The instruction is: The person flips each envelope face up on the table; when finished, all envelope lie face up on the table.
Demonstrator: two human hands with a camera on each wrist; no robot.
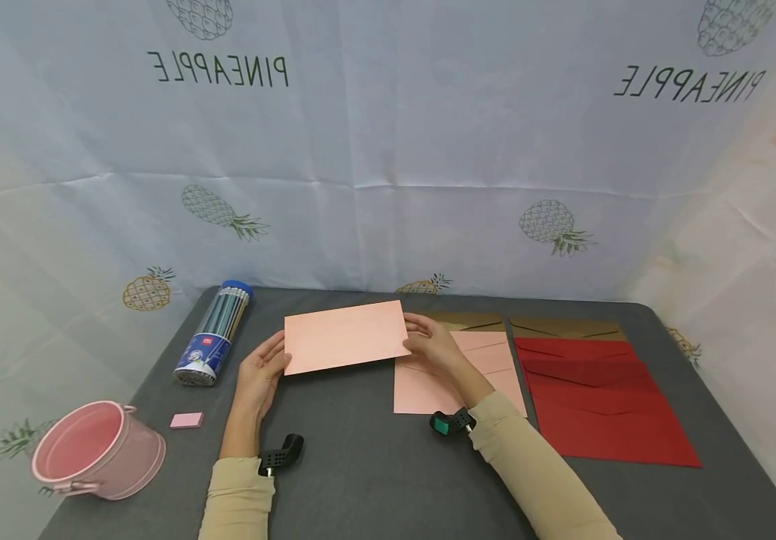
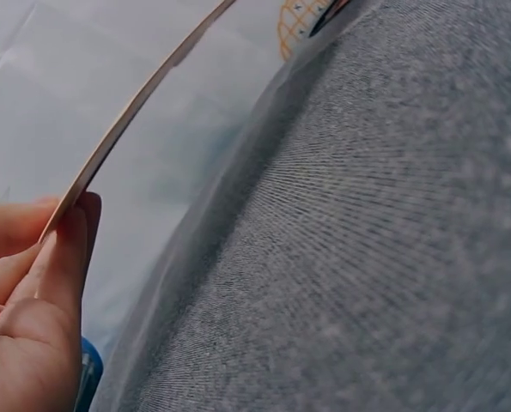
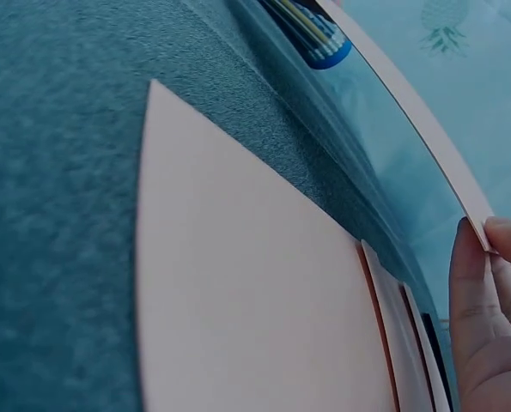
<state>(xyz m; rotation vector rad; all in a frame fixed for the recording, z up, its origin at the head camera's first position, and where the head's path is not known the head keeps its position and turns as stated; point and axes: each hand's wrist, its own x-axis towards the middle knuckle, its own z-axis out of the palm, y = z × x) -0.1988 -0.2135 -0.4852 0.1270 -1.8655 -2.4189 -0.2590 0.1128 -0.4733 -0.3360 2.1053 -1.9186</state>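
Observation:
A pink envelope (image 1: 347, 337) is held up above the table, its plain face toward the head camera and its right end slightly higher. At its left edge my left hand (image 1: 257, 379) pinches it between thumb and fingers. My right hand (image 1: 437, 346) pinches the opposite edge the same way. Both wrist views show the envelope nearly edge-on, a little bowed. Beneath my right hand lies a stack of pink envelopes (image 1: 489, 367) with overlapping flaps, partly hidden by the hand and forearm.
Red envelopes (image 1: 604, 405) lie at the right, with gold envelopes (image 1: 566, 328) behind them. A tube of pencils (image 1: 215, 330) with a blue lid lies at the back left. Nearer are a pink eraser (image 1: 187, 421) and a pink bucket (image 1: 100, 450) at the table's left edge.

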